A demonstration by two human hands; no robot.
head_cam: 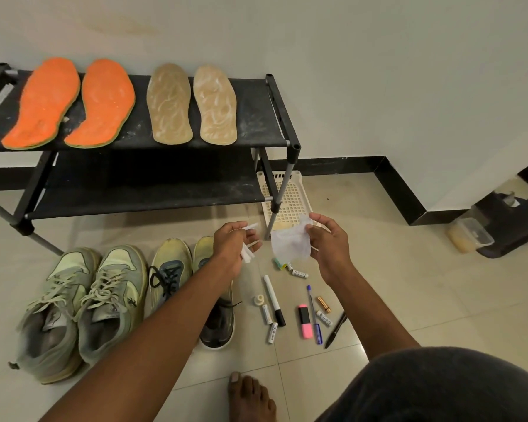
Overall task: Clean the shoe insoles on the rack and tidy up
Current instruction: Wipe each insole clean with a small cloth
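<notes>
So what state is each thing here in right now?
Orange insoles: flat on the rack's top shelf, white-smeared.
Tan insoles: flat beside them, white-streaked.
Left hand: pinching white paper scraps.
Right hand: gripping a crumpled wipe.
Grey sneakers: upright on the floor, laced.
Basket: on the floor, holding little.

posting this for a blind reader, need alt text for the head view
A person's left hand holds torn white wrapper pieces and the right hand holds a white wipe, above shoes and scattered pens and batteries on a tiled floor. Behind, two orange insoles and two tan insoles lie on a black rack.
</notes>
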